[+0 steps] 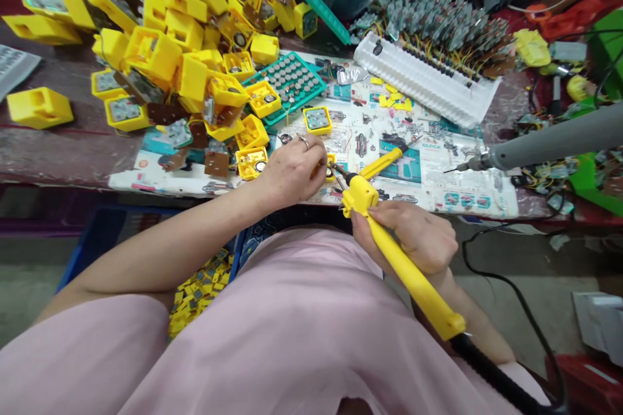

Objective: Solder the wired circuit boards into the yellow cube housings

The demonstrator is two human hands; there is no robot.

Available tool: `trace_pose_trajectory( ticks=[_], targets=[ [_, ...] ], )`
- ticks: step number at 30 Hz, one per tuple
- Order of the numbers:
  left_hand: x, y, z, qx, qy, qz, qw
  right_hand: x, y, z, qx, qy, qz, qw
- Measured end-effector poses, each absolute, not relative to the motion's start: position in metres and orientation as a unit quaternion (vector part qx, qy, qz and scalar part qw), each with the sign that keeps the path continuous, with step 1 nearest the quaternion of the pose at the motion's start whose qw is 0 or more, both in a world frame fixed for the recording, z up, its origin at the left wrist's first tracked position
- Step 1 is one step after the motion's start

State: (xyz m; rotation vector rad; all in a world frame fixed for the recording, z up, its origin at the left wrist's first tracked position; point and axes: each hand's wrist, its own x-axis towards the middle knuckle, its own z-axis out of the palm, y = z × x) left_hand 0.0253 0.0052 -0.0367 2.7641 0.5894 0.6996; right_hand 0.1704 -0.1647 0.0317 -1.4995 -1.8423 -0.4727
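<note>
My right hand (413,233) is wrapped round the yellow handle of a soldering iron (409,272), whose tip points up and left at the table's front edge. Right at that tip, my left hand (296,168) has its fingers curled on a small yellow plastic case (331,168). Most of this case is hidden behind the fingers. Just beyond the hand lies another yellow case with a grey circuit board (317,119). To the left of my fingers sits an open yellow case with a round speaker-like part (252,163). A yellow-handled screwdriver (384,162) rests beside the iron.
Yellow cases (156,54) are heaped at the left. Behind my left hand is a green tray of round cells (292,84). A white rack with wired boards (428,77) stands at the back. From the right juts a grey electric screwdriver (559,136). A black cord (516,291) hangs at the right.
</note>
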Motion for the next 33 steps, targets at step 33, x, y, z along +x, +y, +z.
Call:
trace_pose_trajectory(
  ticks=[33],
  targets=[
    [-0.001,-0.011,-0.018,0.938,0.286,0.195,0.019,0.185,-0.134,0.046,-0.506,-0.782,-0.142,0.334]
  ],
)
